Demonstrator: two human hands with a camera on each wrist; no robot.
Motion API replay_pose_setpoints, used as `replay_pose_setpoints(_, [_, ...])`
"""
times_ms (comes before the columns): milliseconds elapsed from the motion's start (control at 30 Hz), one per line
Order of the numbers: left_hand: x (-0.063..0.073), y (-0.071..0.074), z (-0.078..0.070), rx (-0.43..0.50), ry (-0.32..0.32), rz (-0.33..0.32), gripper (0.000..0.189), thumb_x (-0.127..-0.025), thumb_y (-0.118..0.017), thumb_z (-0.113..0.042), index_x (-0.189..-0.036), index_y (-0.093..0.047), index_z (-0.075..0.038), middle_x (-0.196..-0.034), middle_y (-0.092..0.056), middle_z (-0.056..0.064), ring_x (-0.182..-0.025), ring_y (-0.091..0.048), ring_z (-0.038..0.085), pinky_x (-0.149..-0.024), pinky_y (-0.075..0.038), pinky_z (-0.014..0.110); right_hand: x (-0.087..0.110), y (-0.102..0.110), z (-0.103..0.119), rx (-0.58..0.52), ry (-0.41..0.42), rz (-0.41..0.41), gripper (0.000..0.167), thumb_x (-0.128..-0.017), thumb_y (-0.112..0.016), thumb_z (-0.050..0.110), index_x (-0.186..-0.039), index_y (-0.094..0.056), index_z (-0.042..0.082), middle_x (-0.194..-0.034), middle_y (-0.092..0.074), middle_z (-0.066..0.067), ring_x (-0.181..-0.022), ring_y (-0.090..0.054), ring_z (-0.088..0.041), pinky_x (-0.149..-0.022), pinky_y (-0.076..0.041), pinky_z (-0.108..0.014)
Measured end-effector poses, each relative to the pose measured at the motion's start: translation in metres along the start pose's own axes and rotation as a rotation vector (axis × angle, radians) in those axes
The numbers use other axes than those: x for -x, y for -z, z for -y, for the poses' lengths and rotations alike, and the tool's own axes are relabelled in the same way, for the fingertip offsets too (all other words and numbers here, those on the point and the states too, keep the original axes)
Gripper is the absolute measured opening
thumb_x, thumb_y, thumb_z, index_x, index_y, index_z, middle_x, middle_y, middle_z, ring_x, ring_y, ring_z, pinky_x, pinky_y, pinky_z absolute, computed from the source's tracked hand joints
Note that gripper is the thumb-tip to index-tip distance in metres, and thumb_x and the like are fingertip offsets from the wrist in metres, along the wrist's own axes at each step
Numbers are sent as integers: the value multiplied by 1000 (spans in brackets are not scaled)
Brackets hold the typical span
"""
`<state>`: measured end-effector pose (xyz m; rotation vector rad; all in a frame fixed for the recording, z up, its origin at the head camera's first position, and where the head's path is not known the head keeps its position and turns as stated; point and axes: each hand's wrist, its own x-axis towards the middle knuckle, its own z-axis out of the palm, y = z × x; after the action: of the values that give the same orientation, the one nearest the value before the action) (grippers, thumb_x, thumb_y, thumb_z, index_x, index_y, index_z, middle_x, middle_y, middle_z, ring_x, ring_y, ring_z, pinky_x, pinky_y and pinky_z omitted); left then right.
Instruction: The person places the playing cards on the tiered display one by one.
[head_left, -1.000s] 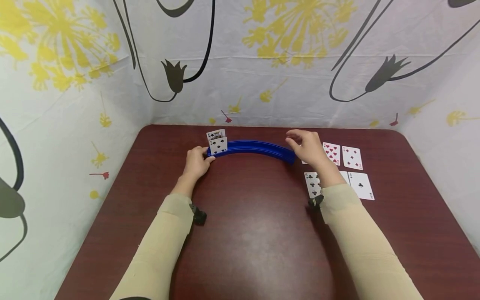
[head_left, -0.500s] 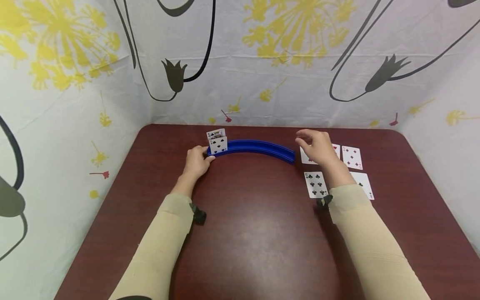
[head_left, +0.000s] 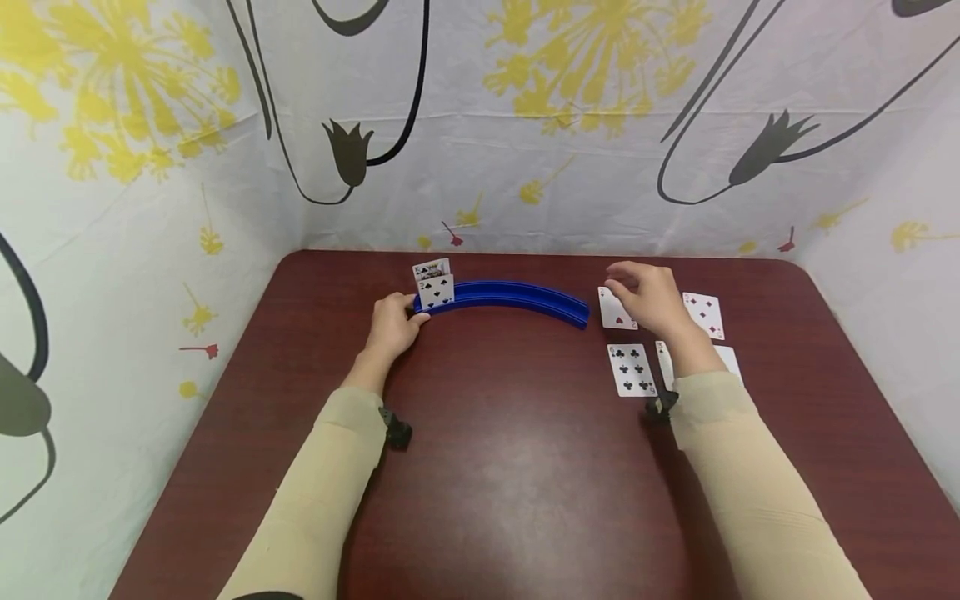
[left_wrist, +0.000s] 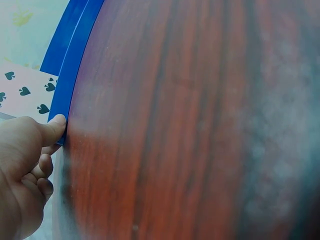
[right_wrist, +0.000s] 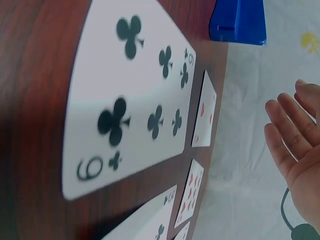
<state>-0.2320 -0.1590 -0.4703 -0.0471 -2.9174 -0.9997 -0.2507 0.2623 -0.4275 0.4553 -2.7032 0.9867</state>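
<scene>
My left hand (head_left: pixel 395 323) grips the left end of a curved blue card holder (head_left: pixel 510 293), thumb on its near side in the left wrist view. A spade card (head_left: pixel 437 292) stands in that end, with a king card (head_left: pixel 431 267) showing behind it. My right hand (head_left: pixel 652 298) hovers over the laid-out cards, fingers loosely bent and holding nothing. Beneath and beside it lie a low heart card (head_left: pixel 613 308), a diamond card (head_left: pixel 702 314) and the six of clubs (head_left: pixel 632 369). The right wrist view shows a many-pip red card (right_wrist: pixel 190 192), which my hand hides in the head view.
A partly covered club card (right_wrist: pixel 150 215) lies beside the six of clubs, and another white card (head_left: pixel 729 360) pokes out past my right forearm. The cards lie on a dark red-brown table (head_left: pixel 510 467). A patterned cloth wall (head_left: pixel 480 167) rises behind its far edge.
My right hand has moved right, from the blue holder's right end to above the cards, uncovering the low heart card and the six of clubs. My left hand and the holder have stayed put.
</scene>
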Motion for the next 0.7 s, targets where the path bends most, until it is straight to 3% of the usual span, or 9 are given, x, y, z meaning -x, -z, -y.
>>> replay_pose_setpoints(467, [0,-2,1,-14,6,3,47,-98,-70,-18,-138,-60,4,-134,-60,24,-132,-49,41,-111,-41,49,5,11,-13,37,-24,4,24,-98,-67,10,-117,-69,-5,-110,-72,-24,-98,-70,-42,-86,-55,-56])
replay_pose_setpoints(700, [1,-1,0,-2,-1,2,48,-98,-70,-18,-138,-59,4,-132,-61,24,-128,-53,39,-106,-47,48,11,18,-22,54,-34,4,26,-99,-65,12,-118,-69,-6,-112,-71,-25,-98,-69,-44,-84,-55,-57])
